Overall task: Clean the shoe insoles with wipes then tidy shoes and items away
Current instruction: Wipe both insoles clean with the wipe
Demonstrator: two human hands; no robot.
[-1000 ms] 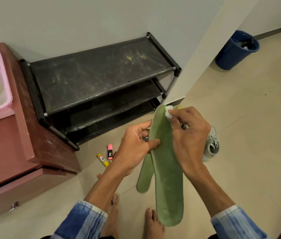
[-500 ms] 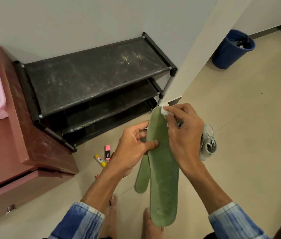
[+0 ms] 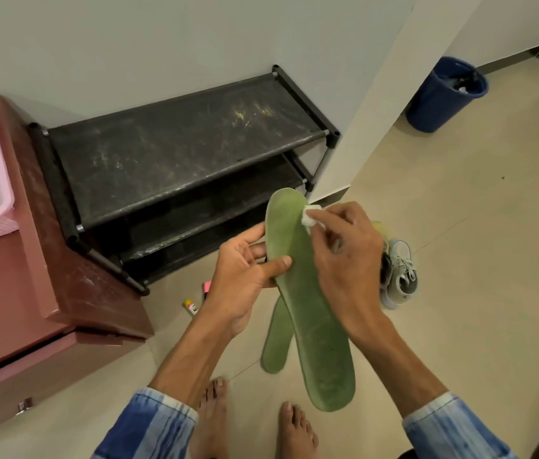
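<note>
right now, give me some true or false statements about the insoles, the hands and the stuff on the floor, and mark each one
1. The left hand grips the green insole by its edge. True.
2. The right hand holds a white wipe against the insole's upper end. True.
3. The second insole lies on the shoe rack's top shelf. False: it shows behind the first one, below the left hand.
4. The pink highlighter is in the person's right hand. False: it lies on the floor in front of the shoe rack.
5. A pale sneaker sits on the floor to the right of the right hand. True.
</note>
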